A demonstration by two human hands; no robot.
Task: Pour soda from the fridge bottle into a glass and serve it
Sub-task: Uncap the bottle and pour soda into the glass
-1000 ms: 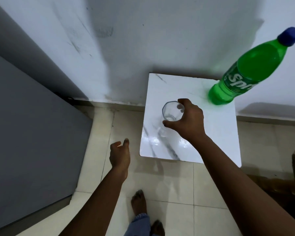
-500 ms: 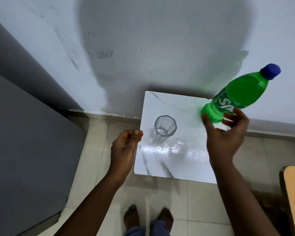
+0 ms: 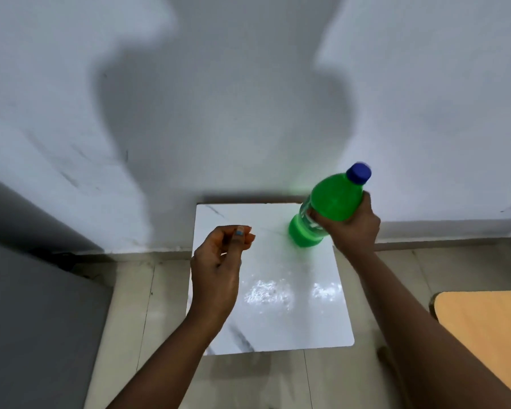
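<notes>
A green soda bottle (image 3: pixel 331 202) with its blue cap (image 3: pixel 359 172) on leans to the right over the back right part of the small white marble table (image 3: pixel 292 320). My right hand (image 3: pixel 351 228) is wrapped around its middle. The bottle's base is at or just above the tabletop; I cannot tell which. My left hand (image 3: pixel 219 261) hovers over the table's left side, fingers curled against the thumb, with nothing seen in it. The glass is not visible; my left hand covers that part of the table.
A grey fridge door (image 3: pixel 27 305) fills the lower left. The white wall (image 3: pixel 248 84) rises right behind the table. An orange wooden surface (image 3: pixel 484 335) juts in at the right edge. Beige floor tiles (image 3: pixel 278 385) surround the table.
My right hand has closed around the bottle, which it was only reaching for. My left hand has risen over the table and now hides the glass. The view has tilted up.
</notes>
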